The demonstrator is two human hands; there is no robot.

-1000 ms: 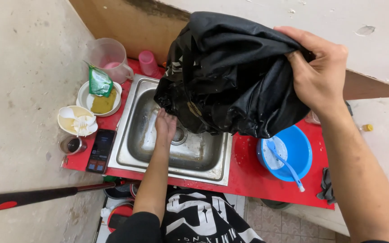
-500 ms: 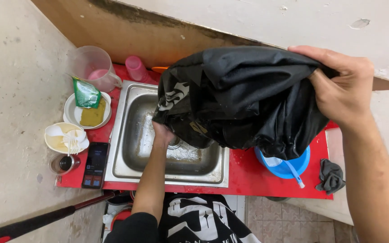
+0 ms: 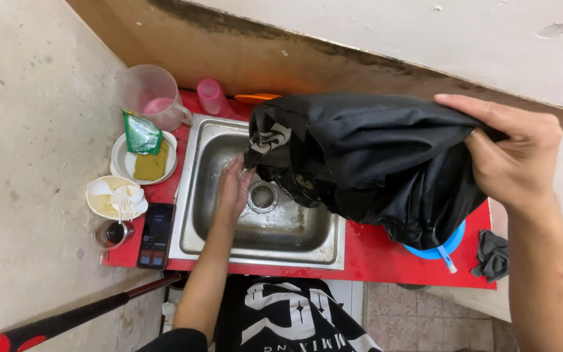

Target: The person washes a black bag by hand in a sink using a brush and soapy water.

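My right hand (image 3: pixel 513 160) grips a large black plastic bag (image 3: pixel 373 160) by its top and holds it tilted over the steel sink (image 3: pixel 193 215). The bag's mouth end hangs above the drain (image 3: pixel 263 197). My left hand (image 3: pixel 232 189) is down inside the basin with fingers spread, resting flat on the wet bottom just left of the drain and under the bag's lower edge. It holds nothing.
On the red counter (image 3: pixel 373 257) left of the sink stand a clear jug (image 3: pixel 151 98), a pink cup (image 3: pixel 212 98), a plate with a sponge and green packet (image 3: pixel 144 153), a bowl with plastic forks (image 3: pixel 115 199), a phone (image 3: pixel 156 234) and a small glass (image 3: pixel 113 233). A blue bowl (image 3: pixel 447 242) and dark rag (image 3: pixel 490 255) lie right.
The black bag has swung lower and to the right, uncovering more of the sink. My left hand has moved from under the bag to the basin floor beside the drain.
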